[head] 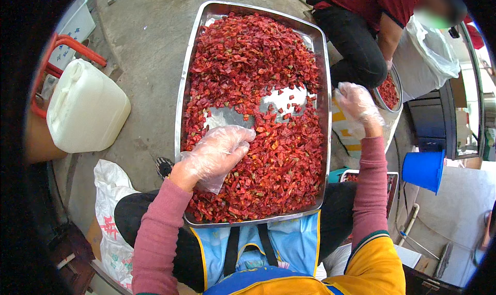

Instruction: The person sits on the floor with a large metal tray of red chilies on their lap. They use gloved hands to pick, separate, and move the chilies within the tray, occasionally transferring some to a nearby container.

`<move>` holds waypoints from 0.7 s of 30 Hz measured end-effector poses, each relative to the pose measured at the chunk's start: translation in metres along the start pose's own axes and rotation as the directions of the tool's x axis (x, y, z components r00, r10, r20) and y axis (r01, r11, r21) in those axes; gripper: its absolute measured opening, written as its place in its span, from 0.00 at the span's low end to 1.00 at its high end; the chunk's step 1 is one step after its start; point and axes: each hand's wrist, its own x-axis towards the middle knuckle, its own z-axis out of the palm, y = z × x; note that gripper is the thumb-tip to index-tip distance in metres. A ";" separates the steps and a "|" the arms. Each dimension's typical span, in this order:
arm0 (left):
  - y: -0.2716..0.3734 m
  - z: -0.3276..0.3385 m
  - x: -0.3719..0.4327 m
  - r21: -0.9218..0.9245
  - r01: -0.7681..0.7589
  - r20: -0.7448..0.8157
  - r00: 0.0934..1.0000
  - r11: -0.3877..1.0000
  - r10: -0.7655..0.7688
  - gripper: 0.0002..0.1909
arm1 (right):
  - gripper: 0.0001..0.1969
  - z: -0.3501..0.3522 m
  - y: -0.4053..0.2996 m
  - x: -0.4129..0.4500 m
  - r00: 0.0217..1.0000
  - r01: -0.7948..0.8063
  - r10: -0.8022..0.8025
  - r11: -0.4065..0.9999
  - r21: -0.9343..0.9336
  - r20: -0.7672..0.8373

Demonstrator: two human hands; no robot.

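Note:
A large steel tray (pixel 180 101) full of chopped dried red chili pieces (pixel 263 55) lies before me, its near edge over my lap. Two patches of bare metal show across its middle. My left hand (pixel 221 150), in a clear plastic glove, is over the tray's left side beside one bare patch, fingers bent toward the chili; whether it pinches a piece I cannot tell. Just outside the tray's right rim is my right hand (pixel 358 103), gloved too, with curled fingers; whatever may be inside them is hidden.
A co-worker (pixel 345 39) crouches at the upper right by a round metal container (pixel 397 88) of chili pieces. A white jerrycan (pixel 89 105) stands left, above a woven sack (pixel 112 202). To the right are a blue bucket (pixel 422 171) and a smaller tray (pixel 392 190).

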 end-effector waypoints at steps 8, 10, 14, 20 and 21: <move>0.005 -0.006 0.005 0.058 -0.011 -0.060 0.998 0.998 0.014 0.19 | 0.22 0.064 -0.097 0.025 0.918 0.375 -0.332 0.905 0.203 -0.217; 0.001 -0.010 0.010 0.140 -0.012 -0.231 0.972 0.990 0.045 0.21 | 0.22 0.069 -0.108 0.015 0.838 0.546 -0.516 0.808 0.222 -0.178; -0.002 -0.015 0.015 0.211 0.087 -0.374 0.928 0.974 -0.002 0.26 | 0.21 0.059 -0.121 -0.014 0.618 0.427 -0.781 0.428 0.796 0.089; 0.003 0.005 0.015 0.130 -0.013 -0.023 1.000 0.991 0.016 0.22 | 0.19 0.012 -0.101 -0.018 0.686 0.090 -0.695 0.377 0.922 0.217; 0.010 0.009 0.015 0.111 -0.015 0.057 0.998 0.994 0.009 0.21 | 0.20 0.001 -0.103 -0.019 0.782 -0.102 -0.554 0.340 0.935 0.287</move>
